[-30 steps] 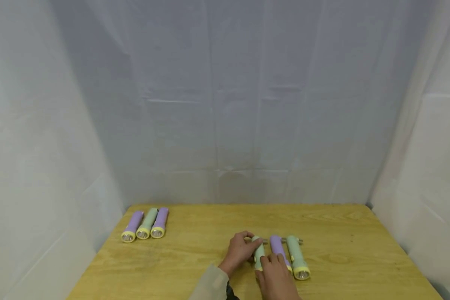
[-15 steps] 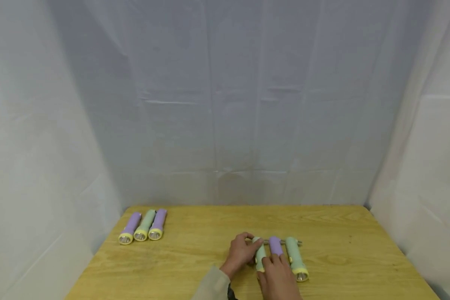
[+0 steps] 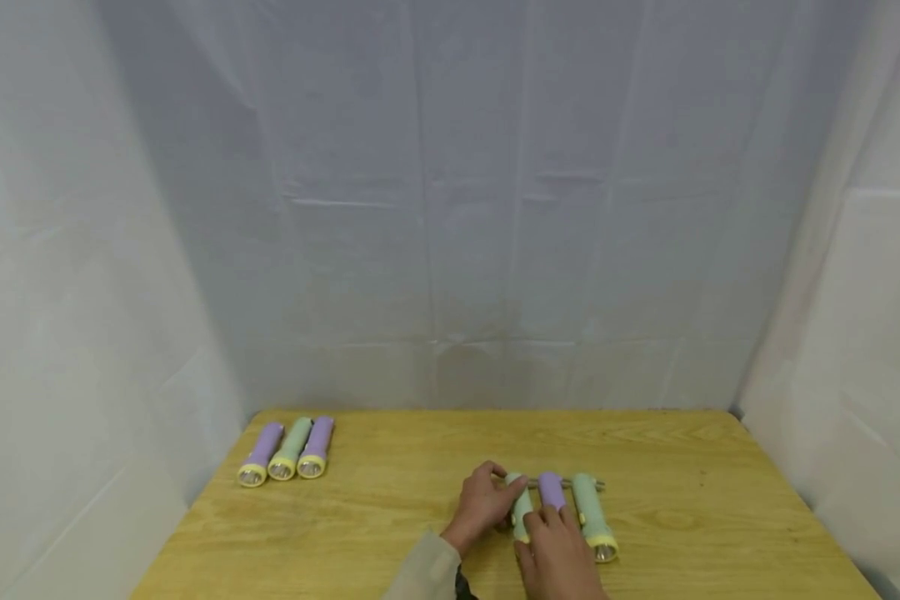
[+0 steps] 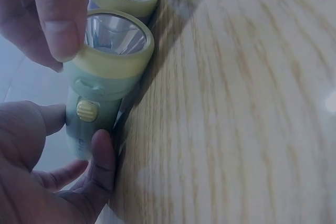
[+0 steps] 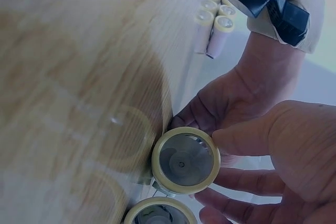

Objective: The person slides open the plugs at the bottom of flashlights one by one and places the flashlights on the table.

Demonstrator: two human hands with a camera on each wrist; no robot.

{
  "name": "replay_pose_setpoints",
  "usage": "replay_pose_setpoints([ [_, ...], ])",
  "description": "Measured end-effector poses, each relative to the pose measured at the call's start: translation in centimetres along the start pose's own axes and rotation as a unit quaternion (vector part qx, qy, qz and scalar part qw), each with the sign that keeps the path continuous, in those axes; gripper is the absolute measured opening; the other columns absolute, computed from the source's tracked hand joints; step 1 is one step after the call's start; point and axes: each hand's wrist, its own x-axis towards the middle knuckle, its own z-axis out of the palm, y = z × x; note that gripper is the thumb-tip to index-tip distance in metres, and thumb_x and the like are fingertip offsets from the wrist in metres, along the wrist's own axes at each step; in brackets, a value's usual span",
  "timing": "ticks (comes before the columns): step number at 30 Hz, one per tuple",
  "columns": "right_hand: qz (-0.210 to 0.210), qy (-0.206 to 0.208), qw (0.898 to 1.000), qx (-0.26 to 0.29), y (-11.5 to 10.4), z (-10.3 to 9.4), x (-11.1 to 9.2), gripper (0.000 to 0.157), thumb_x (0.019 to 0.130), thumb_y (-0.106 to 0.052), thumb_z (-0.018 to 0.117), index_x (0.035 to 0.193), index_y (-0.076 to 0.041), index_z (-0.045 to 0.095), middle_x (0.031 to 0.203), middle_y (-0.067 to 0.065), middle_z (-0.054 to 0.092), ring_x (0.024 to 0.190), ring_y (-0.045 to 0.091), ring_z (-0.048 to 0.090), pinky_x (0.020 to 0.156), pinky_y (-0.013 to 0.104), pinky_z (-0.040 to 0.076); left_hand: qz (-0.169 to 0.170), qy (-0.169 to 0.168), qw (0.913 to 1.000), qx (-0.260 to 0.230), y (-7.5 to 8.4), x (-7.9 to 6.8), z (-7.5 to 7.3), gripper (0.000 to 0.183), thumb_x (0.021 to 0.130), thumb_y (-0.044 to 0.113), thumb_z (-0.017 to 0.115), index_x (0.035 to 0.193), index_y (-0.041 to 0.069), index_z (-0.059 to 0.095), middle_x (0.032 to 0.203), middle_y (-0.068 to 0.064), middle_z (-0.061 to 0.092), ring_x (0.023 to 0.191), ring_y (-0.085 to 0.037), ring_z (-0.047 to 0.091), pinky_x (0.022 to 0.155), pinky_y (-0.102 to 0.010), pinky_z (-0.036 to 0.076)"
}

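Observation:
A green flashlight [image 3: 521, 508] lies on the table between both hands. My left hand [image 3: 483, 504] holds its tail end; in the left wrist view, fingers and thumb curl round the body below the yellow switch [image 4: 87, 110]. My right hand [image 3: 560, 557] is at its yellow-rimmed head, and in the right wrist view the thumb presses the lens rim [image 5: 187, 186] with the fingers on the far side. Beside it lies a purple flashlight [image 3: 551, 490], its head hidden by the right hand. A second green flashlight [image 3: 591, 515] lies to the right, untouched.
Thin grey metal pieces [image 3: 600, 485] show between and beyond the tails of the row. At the table's far left lie two purple flashlights [image 3: 264, 450] [image 3: 318, 446] with a green flashlight [image 3: 293, 447] between them. White sheeting [image 3: 435, 250] surrounds the wooden table [image 3: 682, 475].
The right hand has edged over the purple flashlight, whose yellow rim showed a second ago and is now covered. The left hand stays on the green flashlight. The view has shifted slightly.

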Motion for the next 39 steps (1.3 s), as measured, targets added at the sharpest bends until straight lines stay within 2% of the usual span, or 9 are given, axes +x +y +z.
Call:
replay_pose_setpoints([
  [10, -0.009, 0.022, 1.000, -0.013, -0.2, -0.1, -0.3, 0.027, 0.089, -0.028, 0.077, 0.107, -0.010, 0.070, 0.105, 0.005, 0.064, 0.094, 0.022, 0.055, 0.075, 0.042, 0.052, 0.007, 0.015, 0.9999, 0.000, -0.3, 0.2, 0.1, 0.047, 0.096, 0.038, 0.069, 0.119, -0.002, 0.058, 0.069, -0.004, 0.069, 0.046, -0.011, 0.056, 0.040, -0.023, 0.045],
  [19, -0.047, 0.083, 0.995, -0.014, -0.2, -0.5, 0.1, 0.029, 0.090, -0.026, 0.075, 0.112, -0.007, 0.070, 0.108, 0.008, 0.066, 0.096, 0.025, 0.061, 0.079, 0.044, 0.054, 0.019, 0.047, 0.9984, 0.026, -0.4, 0.2, -1.0, 0.050, 0.095, 0.042, 0.067, 0.120, -0.002, 0.059, 0.062, 0.000, 0.061, 0.043, -0.009, 0.050, 0.039, -0.023, 0.040],
  [23, -0.060, 0.118, 0.991, -0.021, -0.5, -1.0, 0.2, 0.029, 0.088, -0.024, 0.078, 0.111, -0.007, 0.070, 0.107, 0.008, 0.067, 0.094, 0.023, 0.062, 0.076, 0.040, 0.055, 0.037, 0.056, 0.9963, 0.054, -0.1, -0.3, -2.1, 0.050, 0.096, 0.042, 0.067, 0.119, -0.002, 0.061, 0.067, -0.002, 0.065, 0.049, -0.009, 0.052, 0.046, -0.024, 0.042],
  [27, -0.050, 0.123, 0.991, -0.020, -0.7, -1.9, 0.5, 0.032, 0.089, -0.024, 0.078, 0.114, -0.006, 0.068, 0.110, 0.008, 0.067, 0.098, 0.024, 0.063, 0.081, 0.041, 0.056, 0.065, 0.053, 0.9936, 0.076, 0.1, -0.9, -3.4, 0.043, 0.099, 0.038, 0.064, 0.115, -0.001, 0.061, 0.077, -0.007, 0.069, 0.059, -0.013, 0.058, 0.053, -0.028, 0.047],
  [31, -0.041, 0.126, 0.991, -0.016, -0.7, -2.7, 1.0, 0.033, 0.091, -0.025, 0.075, 0.117, -0.006, 0.066, 0.113, 0.010, 0.067, 0.103, 0.027, 0.064, 0.087, 0.045, 0.056, 0.090, 0.035, 0.9931, 0.068, 0.2, -1.1, -4.8, 0.035, 0.102, 0.035, 0.061, 0.115, 0.002, 0.060, 0.076, -0.009, 0.066, 0.057, -0.019, 0.060, 0.050, -0.030, 0.048],
  [34, -0.046, 0.141, 0.989, -0.018, -0.7, -3.2, 1.3, 0.033, 0.090, -0.025, 0.076, 0.116, -0.007, 0.066, 0.112, 0.010, 0.068, 0.100, 0.027, 0.064, 0.085, 0.044, 0.056, 0.107, 0.031, 0.9905, 0.081, 0.2, -1.1, -6.0, 0.034, 0.103, 0.036, 0.060, 0.116, 0.005, 0.059, 0.081, -0.009, 0.065, 0.059, -0.016, 0.059, 0.050, -0.030, 0.048],
  [39, -0.061, 0.160, 0.985, -0.013, -0.8, -3.8, 1.5, 0.028, 0.089, -0.022, 0.078, 0.111, -0.008, 0.066, 0.108, 0.008, 0.068, 0.094, 0.024, 0.063, 0.080, 0.041, 0.056, 0.122, 0.047, 0.9843, 0.119, 0.2, -1.0, -8.4, 0.033, 0.104, 0.034, 0.058, 0.120, 0.004, 0.058, 0.090, -0.011, 0.066, 0.064, -0.013, 0.058, 0.053, -0.029, 0.048],
])
